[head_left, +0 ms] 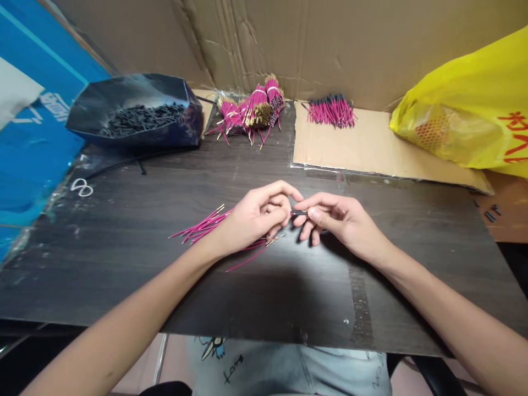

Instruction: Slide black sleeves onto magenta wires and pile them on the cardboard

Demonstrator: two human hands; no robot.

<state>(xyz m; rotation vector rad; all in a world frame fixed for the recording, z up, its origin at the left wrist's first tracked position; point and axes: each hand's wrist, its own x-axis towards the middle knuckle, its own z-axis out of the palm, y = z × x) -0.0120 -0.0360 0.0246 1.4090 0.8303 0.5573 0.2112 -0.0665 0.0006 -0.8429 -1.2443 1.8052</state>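
Observation:
My left hand [268, 214] is closed over the table, its thumb and fingers pinching a pink wire that mostly hides inside the hand. Between thumb and forefinger, my right hand [334, 217] grips a short black sleeve [300, 213], which meets the gold end of that wire between the two hands. Under and beside my left hand lie several loose pink wires [202, 225] with gold tips. One more pink wire [247, 259] rests a little nearer to me.
An open dark bag [136, 132] of black sleeves stands at the back left. Bundled pink wires [251, 110] lie at the back middle. Black-sleeved pink wires [332, 111] rest on a cardboard sheet [350, 148]. A yellow plastic bag [466, 104] sits at the right.

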